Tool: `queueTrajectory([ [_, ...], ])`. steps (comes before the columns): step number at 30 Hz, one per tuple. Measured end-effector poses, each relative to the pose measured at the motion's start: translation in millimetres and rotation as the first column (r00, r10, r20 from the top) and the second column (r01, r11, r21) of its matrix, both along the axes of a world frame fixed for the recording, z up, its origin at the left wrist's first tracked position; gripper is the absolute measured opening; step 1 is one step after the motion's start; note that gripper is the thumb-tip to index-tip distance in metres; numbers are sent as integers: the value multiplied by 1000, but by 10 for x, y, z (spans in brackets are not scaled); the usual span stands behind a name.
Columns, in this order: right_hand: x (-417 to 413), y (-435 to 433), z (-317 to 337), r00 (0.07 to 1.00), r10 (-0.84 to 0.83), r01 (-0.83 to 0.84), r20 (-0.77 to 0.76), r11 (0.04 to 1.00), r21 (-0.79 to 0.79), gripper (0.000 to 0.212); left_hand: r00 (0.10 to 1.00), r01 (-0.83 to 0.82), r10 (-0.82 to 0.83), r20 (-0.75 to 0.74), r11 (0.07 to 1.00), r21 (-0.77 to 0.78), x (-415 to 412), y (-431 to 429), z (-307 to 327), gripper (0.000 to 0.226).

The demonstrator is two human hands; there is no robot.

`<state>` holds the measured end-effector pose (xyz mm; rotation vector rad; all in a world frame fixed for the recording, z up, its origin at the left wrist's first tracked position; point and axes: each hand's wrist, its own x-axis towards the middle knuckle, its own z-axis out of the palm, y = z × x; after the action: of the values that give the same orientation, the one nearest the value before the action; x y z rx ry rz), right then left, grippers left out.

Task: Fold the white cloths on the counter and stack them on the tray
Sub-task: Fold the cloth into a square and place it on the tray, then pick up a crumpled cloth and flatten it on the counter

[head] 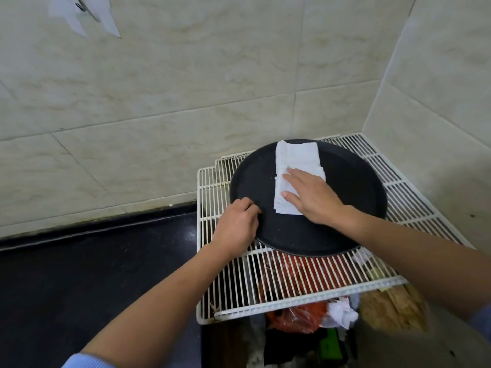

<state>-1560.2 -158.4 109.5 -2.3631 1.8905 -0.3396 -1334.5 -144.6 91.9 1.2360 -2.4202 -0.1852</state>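
Observation:
A round black tray (345, 187) lies on a white wire rack. On it sits a stack of folded white cloths (297, 160), slightly fanned at the near end. My right hand (310, 195) lies flat on the near part of the stack, fingers straight and pressing down. My left hand (237, 225) grips the tray's left rim, with its fingers curled over the edge. No other cloth shows on the dark counter.
The white wire rack (414, 197) fills the corner between two tiled walls and overhangs a bin holding red plastic bags (295, 317) and crumpled paper. A dark counter (93, 274) stretches to the left. White cloth pieces (79, 14) hang on the wall at top left.

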Motion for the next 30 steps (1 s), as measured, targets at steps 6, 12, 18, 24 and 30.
queueTrajectory([
  [6, -40, 5, -32, 999, 34, -33, -41, 999, 29, 58, 999, 31, -31, 13, 1000, 5, 18, 2, 34, 20],
  [12, 128, 96, 314, 1000, -8, 10, 18, 995, -102, 46, 1000, 7, -8, -15, 996, -84, 362, 145, 222, 17],
  [18, 1207, 267, 605, 982, 187, -173, 35, 954, -243, 36, 982, -189, 191, 14, 979, -75, 1504, 619, 291, 16],
  [24, 3010, 774, 455, 911, 408, -393, 63, 904, -172, 45, 881, -465, 460, 113, 885, 20, 3128, 1638, 277, 21],
  [30, 4817, 1481, 224, 783, 621, -617, 36, 783, -80, 38, 693, -710, 692, 202, 704, 21, 4749, 3001, 234, 20],
])
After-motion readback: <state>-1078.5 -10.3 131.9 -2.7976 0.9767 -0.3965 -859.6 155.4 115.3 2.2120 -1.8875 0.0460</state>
